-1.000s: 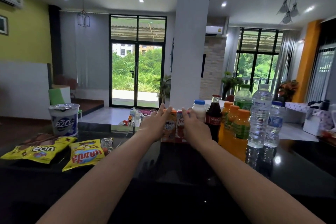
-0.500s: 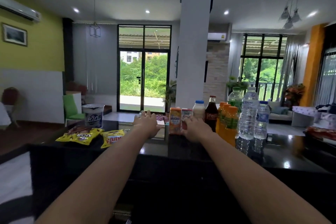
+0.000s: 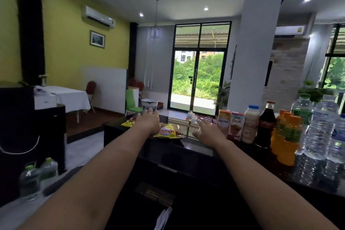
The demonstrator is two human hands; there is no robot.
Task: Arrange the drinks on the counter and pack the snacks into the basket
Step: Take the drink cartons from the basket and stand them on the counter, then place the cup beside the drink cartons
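1. My left hand (image 3: 149, 121), spread and empty, reaches over the snack packets (image 3: 169, 131), which lie unpacked at the far left; no basket is visible.
2. My right hand (image 3: 209, 133) is open, holding nothing.
3. The drinks (image 3: 265, 125) stand lined up on the right, so that part seems done.

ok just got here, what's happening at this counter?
A person has both bare arms stretched over the glossy black counter. The left hand, open, is above the yellow foil snack bags near the white tub; the right hand, open, is beside the orange drink carton. The row of drink cartons and bottles stands at right. Neither hand holds anything; no basket shows.
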